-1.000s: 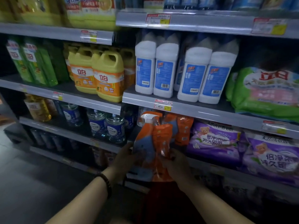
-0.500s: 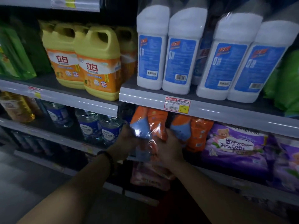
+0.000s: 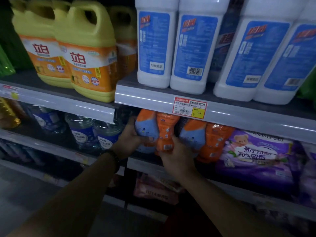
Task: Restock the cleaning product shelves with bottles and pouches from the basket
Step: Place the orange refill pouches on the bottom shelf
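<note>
An orange and blue twin pack of spray bottle and refill pouch (image 3: 159, 130) stands on the lower right shelf (image 3: 145, 164), under the price-tag rail. My left hand (image 3: 131, 139) grips its left side, thumb across the blue front. My right hand (image 3: 177, 159) holds its lower right edge from below. A second identical orange and blue pack (image 3: 205, 139) stands just to its right, touching it. The basket is not in view.
Purple laundry pouches (image 3: 254, 156) lie right of the orange packs. White bottles with blue labels (image 3: 172, 47) fill the shelf above, with yellow jugs (image 3: 89, 53) to their left. Clear blue-labelled bottles (image 3: 85, 132) stand lower left. Pink pouches (image 3: 153, 187) lie on the shelf below.
Both hands have pushed the orange and blue pack up and deeper into the shelf, beside the matching pack. The camera has come closer to the shelves.
</note>
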A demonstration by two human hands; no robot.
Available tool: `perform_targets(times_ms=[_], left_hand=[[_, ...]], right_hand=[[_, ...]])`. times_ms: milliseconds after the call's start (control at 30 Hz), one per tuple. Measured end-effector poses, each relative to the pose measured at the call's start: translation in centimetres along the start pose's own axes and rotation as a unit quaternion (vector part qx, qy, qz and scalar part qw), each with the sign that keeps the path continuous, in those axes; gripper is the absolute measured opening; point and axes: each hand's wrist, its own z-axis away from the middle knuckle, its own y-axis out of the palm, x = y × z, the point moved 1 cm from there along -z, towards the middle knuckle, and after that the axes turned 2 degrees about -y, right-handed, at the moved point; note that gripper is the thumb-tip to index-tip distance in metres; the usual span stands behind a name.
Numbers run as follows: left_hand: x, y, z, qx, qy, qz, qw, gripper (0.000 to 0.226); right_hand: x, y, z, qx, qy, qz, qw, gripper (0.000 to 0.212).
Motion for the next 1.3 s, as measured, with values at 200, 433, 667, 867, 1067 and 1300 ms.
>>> perform_targets(times_ms=[200,433,667,867,1067,1300], left_hand=[[0.2,0.2,-0.3,-0.015,-0.024,-0.13,0.991,0.085],[-0.5,2.3,1.6,-0.153,-0.015,-0.229,0.961,0.106],[-0.8,3.6,4.2,-0.198,-0.02,-0.232,0.952,0.1],[-3.1,6.0,7.8,-0.186,-0.039,-0.278,0.942,0.09],[-4.0,10.1,13.7,-0.038,-0.045,-0.29,0.955,0.07],[-4.8,17.5,22.0,0.175,0.014,-0.421,0.89,0.027]], right_hand=[[-0.9,0.4,0.3,0.02,-0.015,-0.009,1.0,0.067],[-1.3,0.0,2.8,0.078,0.016,-0.034,0.996,0.055],[-2.9,-2.4,5.3,0.11,0.036,0.014,0.993,0.049],[-3.6,-6.8,7.2,0.099,0.027,0.049,0.994,0.044],[-5.7,-12.3,9.9,0.11,0.04,0.073,0.99,0.031],[-12.1,-17.9,16.5,0.095,0.046,0.132,0.986,0.012]])
